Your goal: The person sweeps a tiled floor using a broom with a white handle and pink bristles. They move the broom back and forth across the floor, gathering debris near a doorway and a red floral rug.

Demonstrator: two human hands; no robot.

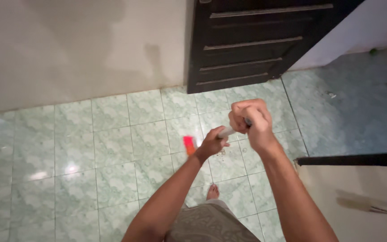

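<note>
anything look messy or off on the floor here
Small bits of debris lie scattered on the pale green tiled floor just below the left hand, and more specks sit near the dark slatted door. Nothing looks damaged.

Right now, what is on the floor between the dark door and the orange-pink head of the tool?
In the head view, only bare green floor tiles lie between the dark door and the orange-pink head; nothing else sits on that stretch.

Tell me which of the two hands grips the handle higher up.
The right hand: it is fisted around the top end of the pale handle, nearer the dark door. The left hand holds it lower, beside the red-orange head.
</note>
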